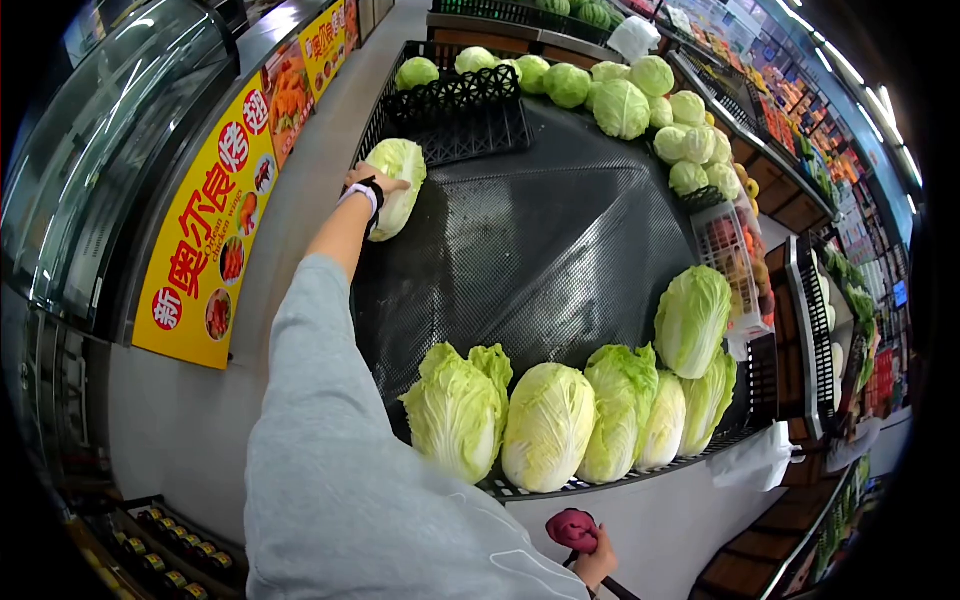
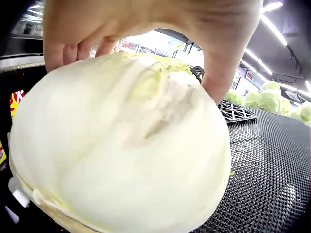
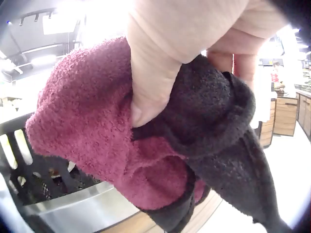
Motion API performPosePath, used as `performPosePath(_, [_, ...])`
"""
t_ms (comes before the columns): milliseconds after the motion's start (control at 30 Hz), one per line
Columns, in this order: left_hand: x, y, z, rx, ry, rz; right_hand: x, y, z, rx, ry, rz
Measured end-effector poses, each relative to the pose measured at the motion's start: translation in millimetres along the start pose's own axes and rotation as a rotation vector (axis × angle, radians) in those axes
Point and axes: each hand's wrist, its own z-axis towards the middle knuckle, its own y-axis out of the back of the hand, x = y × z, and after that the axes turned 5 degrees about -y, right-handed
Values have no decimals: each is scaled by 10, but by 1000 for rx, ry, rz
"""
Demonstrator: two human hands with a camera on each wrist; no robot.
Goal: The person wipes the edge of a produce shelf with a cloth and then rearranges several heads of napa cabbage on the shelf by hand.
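My left hand (image 1: 368,182) reaches far across the stand and grips a pale green cabbage (image 1: 397,186) from above at the left side of the black mesh display surface (image 1: 540,250). In the left wrist view the fingers (image 2: 63,46) and thumb curl over the cabbage (image 2: 121,150), which fills most of that view. My right hand (image 1: 598,562) hangs low by the stand's front edge and clutches a maroon and black cloth (image 1: 573,529); in the right wrist view the thumb (image 3: 150,73) presses into the cloth (image 3: 97,126).
Several napa cabbages (image 1: 548,425) line the stand's front edge. Round cabbages (image 1: 620,106) pile at the back right, beside black plastic crates (image 1: 460,110). A yellow sign (image 1: 215,225) on a counter stands to the left across a grey aisle. More produce shelves stand at right.
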Motion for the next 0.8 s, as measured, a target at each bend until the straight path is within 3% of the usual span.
performPosePath(133, [-41, -29, -81, -88, -4, 85, 88, -31, -14, 66, 16, -14])
performPosePath(200, [-72, 19, -144, -55, 10, 79, 150, -18, 20, 117, 54, -38])
performPosePath(267, [-134, 73, -224, 74, -77, 190, 251, -8, 39, 105, 45, -27])
performPosePath(400, [-189, 22, -380, -35, -111, 149, 258, -15, 17, 69, 61, -17])
performPosePath(467, [-217, -30, -412, -32, -136, 121, 217, -29, 9, 57, 83, -33])
performPosePath(567, [-313, -39, -516, -41, -13, 126, 207, -27, -43, 85, 62, -36])
performPosePath(700, [-175, -141, -292, 24, -113, 43, 258, -18, -71, 79, 28, -32])
performPosePath(800, [-225, -76, -406, 5, -69, 74, 227, -23, -112, 75, 6, 4])
